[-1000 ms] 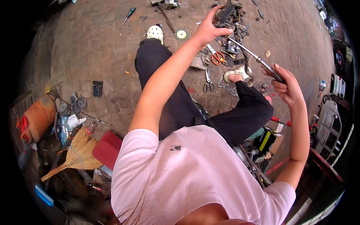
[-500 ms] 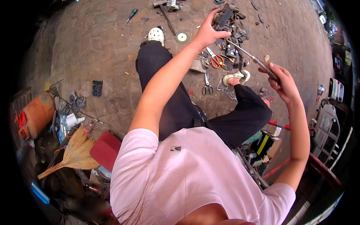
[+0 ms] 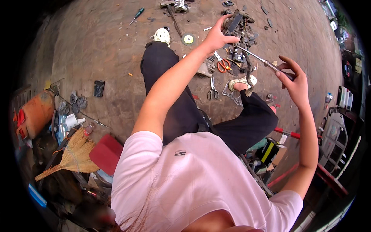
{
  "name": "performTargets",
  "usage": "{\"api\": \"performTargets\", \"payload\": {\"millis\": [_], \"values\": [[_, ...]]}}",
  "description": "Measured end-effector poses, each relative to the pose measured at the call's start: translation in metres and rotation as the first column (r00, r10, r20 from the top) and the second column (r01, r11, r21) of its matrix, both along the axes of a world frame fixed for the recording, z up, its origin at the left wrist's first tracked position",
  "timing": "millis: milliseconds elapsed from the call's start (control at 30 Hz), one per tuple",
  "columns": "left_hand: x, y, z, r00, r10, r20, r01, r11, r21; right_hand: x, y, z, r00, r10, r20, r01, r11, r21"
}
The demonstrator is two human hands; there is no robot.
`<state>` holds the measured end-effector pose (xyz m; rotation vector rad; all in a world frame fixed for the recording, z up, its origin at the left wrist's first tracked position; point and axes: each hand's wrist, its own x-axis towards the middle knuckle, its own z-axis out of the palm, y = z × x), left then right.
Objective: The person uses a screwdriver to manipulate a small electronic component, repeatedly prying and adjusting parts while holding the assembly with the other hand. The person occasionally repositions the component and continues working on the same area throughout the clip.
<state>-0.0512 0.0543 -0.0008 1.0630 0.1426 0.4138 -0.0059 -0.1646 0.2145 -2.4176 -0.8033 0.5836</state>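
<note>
My left hand [image 3: 213, 39] is closed around the side of a dirty, dark mechanical part [image 3: 234, 25], which has a flat black block and a dark cable hanging from it. Its thumb points right along the part's lower edge. A long screwdriver [image 3: 257, 56] slants down to the right from this part, the end of its shaft at the part's lower side; whether the tip sits in a screw is too small to tell. At the other end, my right hand [image 3: 296, 82] grips the handle between thumb and bent fingers, partly hiding it.
Orange-handled scissors [image 3: 223, 65], dark-handled scissors [image 3: 212, 94] and a cutting disc [image 3: 188, 39] lie on the brick floor. Further off are a hammer [image 3: 174, 21] and a green-handled screwdriver [image 3: 137, 16]. A straw broom [image 3: 75, 154] and red seat [image 3: 105, 154] are at left, a black box [image 3: 270, 150] at right.
My right hand has shifted its fingers on the screwdriver handle and turned, its index finger now raised and arched. My left hand keeps its hold on the part. The whole view shifts slightly.
</note>
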Motion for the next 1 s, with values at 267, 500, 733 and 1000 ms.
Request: {"api": "performTargets", "payload": {"millis": [267,500,733,1000], "values": [[0.01,0.003,-0.002,0.996,0.029,0.082,-0.024,0.997,-0.069,0.022,-0.015,0.0,0.382,-0.281,-0.88,0.46,0.884,-0.083],[0.009,0.005,-0.005,0.997,0.037,0.065,-0.032,0.997,-0.077,0.02,-0.007,0.001,0.871,-0.17,-0.46,0.171,0.984,-0.04],[0.009,0.003,-0.003,0.996,0.038,0.075,-0.034,0.998,-0.046,0.022,0.007,0.019,0.989,-0.148,-0.013,0.143,0.973,-0.183],[0.007,0.004,-0.002,0.998,0.057,0.038,-0.052,0.989,-0.135,0.023,0.01,0.013,0.644,0.49,0.587,-0.417,0.868,-0.267]]}}
